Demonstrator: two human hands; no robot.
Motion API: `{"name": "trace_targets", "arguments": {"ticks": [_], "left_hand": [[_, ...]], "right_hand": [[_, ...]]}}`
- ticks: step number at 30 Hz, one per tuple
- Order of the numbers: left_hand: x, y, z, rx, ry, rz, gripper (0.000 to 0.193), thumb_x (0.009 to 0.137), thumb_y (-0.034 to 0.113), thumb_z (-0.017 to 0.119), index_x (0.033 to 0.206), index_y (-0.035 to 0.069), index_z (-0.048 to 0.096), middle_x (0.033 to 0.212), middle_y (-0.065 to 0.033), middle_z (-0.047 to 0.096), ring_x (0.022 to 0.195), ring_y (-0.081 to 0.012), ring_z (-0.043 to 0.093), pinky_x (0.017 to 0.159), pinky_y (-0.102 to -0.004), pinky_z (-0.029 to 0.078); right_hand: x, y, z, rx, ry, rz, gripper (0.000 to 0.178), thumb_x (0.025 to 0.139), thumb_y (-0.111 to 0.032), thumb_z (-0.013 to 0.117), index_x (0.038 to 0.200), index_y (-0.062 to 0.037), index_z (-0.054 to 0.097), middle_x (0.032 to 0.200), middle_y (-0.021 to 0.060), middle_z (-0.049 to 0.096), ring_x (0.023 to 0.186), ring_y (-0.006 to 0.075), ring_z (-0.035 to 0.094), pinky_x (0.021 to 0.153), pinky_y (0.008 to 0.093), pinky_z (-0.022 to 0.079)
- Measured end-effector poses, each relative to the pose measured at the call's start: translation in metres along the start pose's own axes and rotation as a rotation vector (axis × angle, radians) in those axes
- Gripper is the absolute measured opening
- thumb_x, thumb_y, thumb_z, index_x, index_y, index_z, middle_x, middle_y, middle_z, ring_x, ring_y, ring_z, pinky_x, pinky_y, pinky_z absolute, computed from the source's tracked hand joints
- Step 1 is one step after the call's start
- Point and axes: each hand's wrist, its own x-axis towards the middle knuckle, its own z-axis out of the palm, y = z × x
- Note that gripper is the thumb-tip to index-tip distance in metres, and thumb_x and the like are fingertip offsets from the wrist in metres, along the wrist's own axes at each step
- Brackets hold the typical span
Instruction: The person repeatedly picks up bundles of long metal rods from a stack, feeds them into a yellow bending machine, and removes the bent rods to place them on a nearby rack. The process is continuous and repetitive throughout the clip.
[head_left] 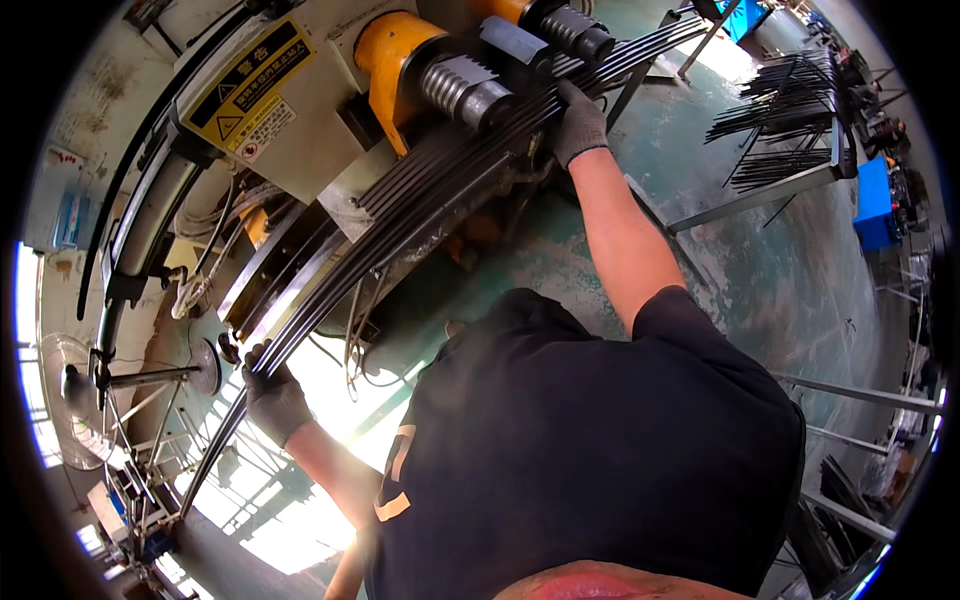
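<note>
A bundle of long, thin dark metal rods runs slantwise across the machine, from the lower left to the upper right. My left hand, in a dark grey glove, is closed round the rods near their lower left stretch. At the upper right, my right hand, also gloved, grips the same bundle with the arm stretched out. Some of its fingers are hidden behind the rods. Between my hands the rods lie along the machine's edge, below an orange housing and a ribbed metal roller.
A yellow and black warning plate is fixed to the machine's pale cover. A standing fan is at the left. On the right, a metal rack carries many dark rods, with a blue box beside it.
</note>
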Motion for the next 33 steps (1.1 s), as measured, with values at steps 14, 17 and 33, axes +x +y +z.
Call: {"name": "trace_targets", "arguments": {"ticks": [14, 17, 33], "left_hand": [[0.021, -0.146, 0.074, -0.012, -0.072, -0.230, 0.032, 0.108, 0.018, 0.050, 0.123, -0.007, 0.062, 0.126, -0.0239, 0.067, 0.123, -0.0371, 0.062, 0.110, -0.0513, 0.049], [0.018, -0.152, 0.085, -0.062, -0.149, -0.299, 0.033, 0.108, 0.020, 0.049, 0.122, -0.006, 0.064, 0.126, -0.0222, 0.068, 0.124, -0.0373, 0.062, 0.113, -0.0543, 0.045], [0.031, -0.134, 0.072, -0.049, 0.098, -0.070, 0.028, 0.105, 0.012, 0.053, 0.120, -0.007, 0.067, 0.119, -0.0184, 0.073, 0.114, -0.0299, 0.069, 0.110, -0.0468, 0.052]], "right_hand": [[0.049, 0.026, 0.036, -0.725, 0.199, -0.038, 0.044, 0.097, -0.038, 0.063, 0.105, 0.0052, 0.069, 0.094, 0.0192, 0.072, 0.091, 0.0287, 0.072, 0.080, 0.0431, 0.056], [0.061, 0.032, 0.030, -1.017, 0.203, -0.201, 0.044, 0.094, -0.038, 0.065, 0.106, 0.0047, 0.070, 0.095, 0.0213, 0.072, 0.084, 0.0290, 0.071, 0.078, 0.0415, 0.055], [0.071, 0.043, 0.012, -0.864, 0.078, -0.107, 0.025, 0.091, -0.021, 0.066, 0.106, -0.0025, 0.074, 0.105, 0.0216, 0.073, 0.100, 0.0357, 0.072, 0.083, 0.0418, 0.056]]}}
